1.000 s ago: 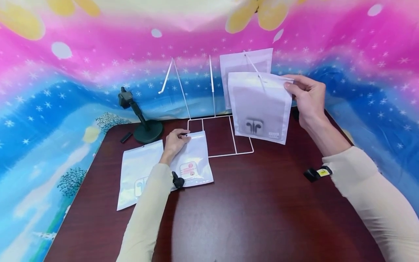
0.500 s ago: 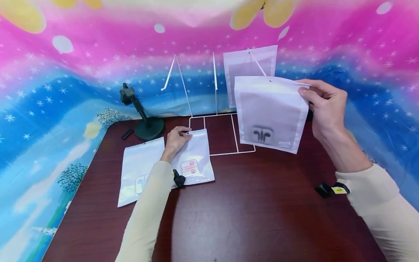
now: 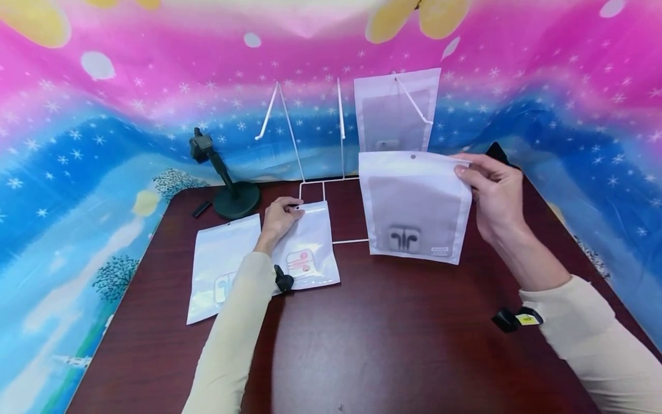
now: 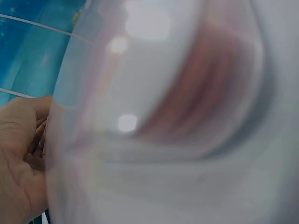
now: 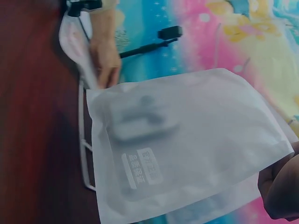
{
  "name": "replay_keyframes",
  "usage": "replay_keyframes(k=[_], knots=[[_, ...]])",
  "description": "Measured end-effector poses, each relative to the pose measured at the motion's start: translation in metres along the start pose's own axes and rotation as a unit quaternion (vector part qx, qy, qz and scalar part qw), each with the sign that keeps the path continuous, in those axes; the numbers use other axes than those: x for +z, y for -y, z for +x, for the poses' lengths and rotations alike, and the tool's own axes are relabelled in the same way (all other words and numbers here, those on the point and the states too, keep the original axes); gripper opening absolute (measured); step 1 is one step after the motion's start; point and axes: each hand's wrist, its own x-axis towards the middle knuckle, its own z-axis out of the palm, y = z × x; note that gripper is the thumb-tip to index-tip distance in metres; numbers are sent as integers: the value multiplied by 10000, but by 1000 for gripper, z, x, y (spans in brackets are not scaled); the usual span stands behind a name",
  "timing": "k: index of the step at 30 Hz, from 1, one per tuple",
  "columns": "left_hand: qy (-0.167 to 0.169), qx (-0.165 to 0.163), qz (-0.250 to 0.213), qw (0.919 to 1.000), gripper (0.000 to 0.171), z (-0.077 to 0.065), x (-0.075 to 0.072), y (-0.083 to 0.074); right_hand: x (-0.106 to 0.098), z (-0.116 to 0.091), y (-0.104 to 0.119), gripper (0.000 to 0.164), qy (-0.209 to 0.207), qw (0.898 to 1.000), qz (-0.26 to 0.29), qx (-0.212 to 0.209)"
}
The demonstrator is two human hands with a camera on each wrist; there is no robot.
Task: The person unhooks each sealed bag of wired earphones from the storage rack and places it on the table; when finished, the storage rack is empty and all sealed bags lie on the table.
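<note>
Thumb and fingers of my right hand [image 3: 496, 195] pinch the top right corner of a white, frosted zip bag [image 3: 414, 195] with dark earphones in a case showing through. It hangs in front of and below the right hook [image 3: 415, 103], apart from it. Another such bag [image 3: 395, 109] is on that hook. My left hand [image 3: 279, 221] pinches the top edge of a white bag with pink earphones [image 3: 315, 230] at the table. In the left wrist view, the clear earphone case [image 4: 187, 93] fills most of the picture, blurred. Left fingertips are partly hidden there.
To the left lies a white bag with blue earphones [image 3: 222, 247], partly under the left forearm. Behind it stand a black stand with a round base [image 3: 235, 201] and a small black bar [image 3: 200, 209]. The white wire rack [image 3: 341, 179] has bare left and middle hooks [image 3: 341, 115].
The right hand's bag has come off the right hook's end, moving right, then down and back left. The bag behind shows more now. My left hand keeps its hold.
</note>
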Motion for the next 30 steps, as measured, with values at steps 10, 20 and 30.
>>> replay_keyframes(k=[10, 20, 30], knots=[[56, -61, -130, 9999, 27, 0, 0, -1, -15, 4, -46, 20, -84, 9910, -904, 980], [40, -65, -7, 10000, 27, -1, -1, -3, -36, 24, -89, 34, -428, 9701, -1564, 1807], [5, -53, -16, 10000, 26, 1, 0, -1, -46, 46, -125, 49, -193, 9306, -2848, 2291]])
